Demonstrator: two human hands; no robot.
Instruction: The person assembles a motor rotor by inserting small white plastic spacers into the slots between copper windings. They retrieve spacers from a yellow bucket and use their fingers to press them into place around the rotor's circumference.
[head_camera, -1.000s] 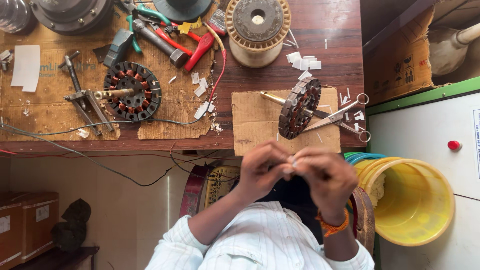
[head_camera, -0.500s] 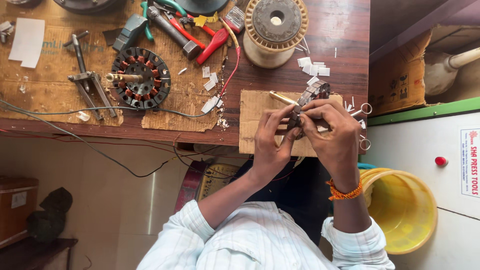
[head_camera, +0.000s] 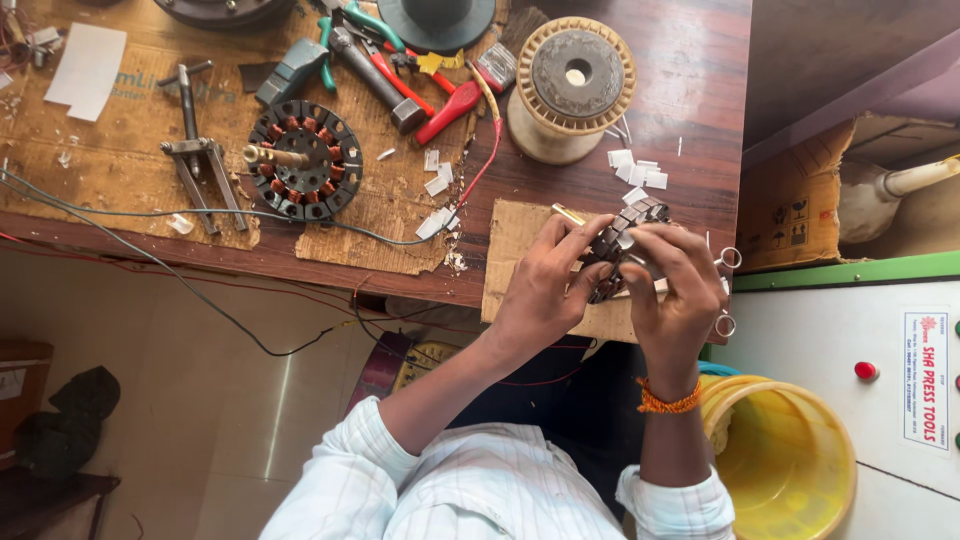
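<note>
At about four o'clock a smooth round yellow plastic bucket (head_camera: 790, 460) stands nearest; what it holds cannot be told. Just past centre, on a flat cardboard sheet (head_camera: 515, 250) at the wooden bench's (head_camera: 690, 90) edge, the left hand (head_camera: 545, 290) and right hand (head_camera: 670, 290) pinch a dark slotted metal stator core (head_camera: 625, 240) between curled fingers. Farther, at twelve o'clock, stands a ridged wire spool (head_camera: 570, 85); at ten o'clock lies a round wound stator (head_camera: 305, 160).
</note>
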